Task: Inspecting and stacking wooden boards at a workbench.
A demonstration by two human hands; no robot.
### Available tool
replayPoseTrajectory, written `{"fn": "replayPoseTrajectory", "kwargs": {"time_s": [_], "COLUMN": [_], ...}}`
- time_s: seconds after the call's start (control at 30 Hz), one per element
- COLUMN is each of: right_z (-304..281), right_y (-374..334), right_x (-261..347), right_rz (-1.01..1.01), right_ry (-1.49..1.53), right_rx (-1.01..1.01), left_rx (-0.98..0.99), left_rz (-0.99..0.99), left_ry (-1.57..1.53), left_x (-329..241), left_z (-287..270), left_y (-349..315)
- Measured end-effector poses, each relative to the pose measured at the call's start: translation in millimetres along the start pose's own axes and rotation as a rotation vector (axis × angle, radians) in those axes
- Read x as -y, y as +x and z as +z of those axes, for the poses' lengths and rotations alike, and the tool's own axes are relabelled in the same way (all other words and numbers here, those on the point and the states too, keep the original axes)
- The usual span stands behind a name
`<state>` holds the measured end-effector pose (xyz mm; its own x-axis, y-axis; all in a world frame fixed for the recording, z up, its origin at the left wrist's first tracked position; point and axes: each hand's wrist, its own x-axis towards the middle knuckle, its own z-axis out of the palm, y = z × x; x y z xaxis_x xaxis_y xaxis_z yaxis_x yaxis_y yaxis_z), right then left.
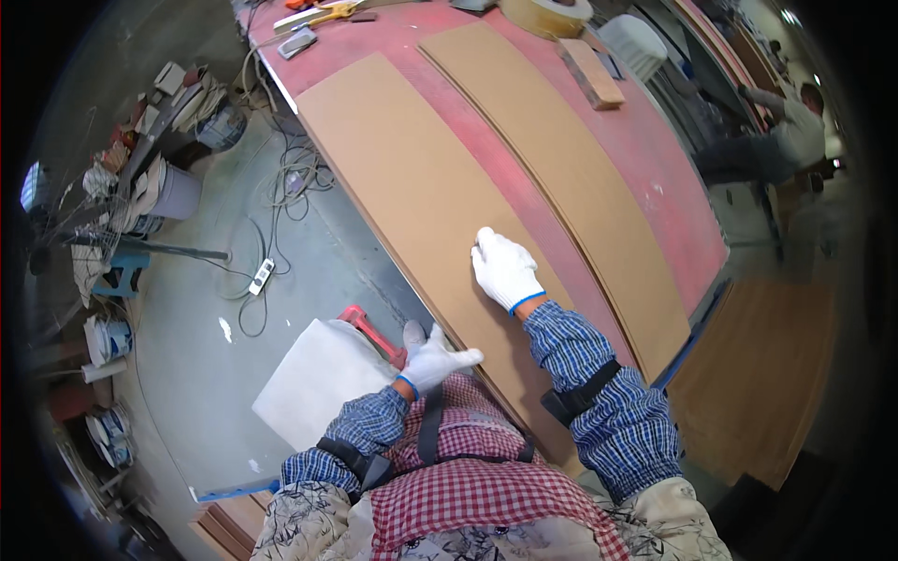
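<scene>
Two long brown boards lie side by side on a red-topped table. The left board (412,159) runs along the table's left edge, nearest my body. My right hand (506,271), in a white glove, rests on its upper face with the fingers curled in. What they hold, if anything, is hidden. My left hand (436,362), also white-gloved, is at that board's near side edge. Its thumb reaches over the edge and its fingers are apart, with nothing seen in them. The right board (561,178) lies beyond a strip of red tabletop, touched by neither hand.
A red-handled tool (374,335) and a white block-like piece (323,383) are beside my left arm. On the table (673,215) are a tape roll (547,16) and a wooden block (591,75). Cables and a power strip (262,277) lie on the floor. Another person (795,131) is at far right.
</scene>
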<state>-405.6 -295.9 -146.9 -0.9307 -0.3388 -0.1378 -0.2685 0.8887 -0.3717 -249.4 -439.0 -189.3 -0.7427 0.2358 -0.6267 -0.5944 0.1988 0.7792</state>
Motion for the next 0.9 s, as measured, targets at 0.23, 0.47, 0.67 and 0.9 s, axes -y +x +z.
{"fn": "replayPoseTrajectory", "kwargs": {"time_s": [0.23, 0.47, 0.67, 0.9], "right_z": [8, 9, 15, 24], "right_y": [156, 291, 370, 418], "right_x": [67, 131, 161, 171], "right_rz": [-0.007, 0.007, -0.012, -0.042], "right_ry": [-0.034, -0.093, -0.14, -0.096], "right_rx": [-0.029, -0.006, -0.05, -0.047], "left_rx": [0.046, 0.131, 0.15, 0.095], "left_rz": [-0.12, -0.242, -0.244, -0.197], "left_ry": [-0.021, 0.017, -0.035, 0.016], "left_x": [-4, -6, 3, 19], "left_z": [-13, -21, -19, -8], "left_y": [5, 9, 14, 19]}}
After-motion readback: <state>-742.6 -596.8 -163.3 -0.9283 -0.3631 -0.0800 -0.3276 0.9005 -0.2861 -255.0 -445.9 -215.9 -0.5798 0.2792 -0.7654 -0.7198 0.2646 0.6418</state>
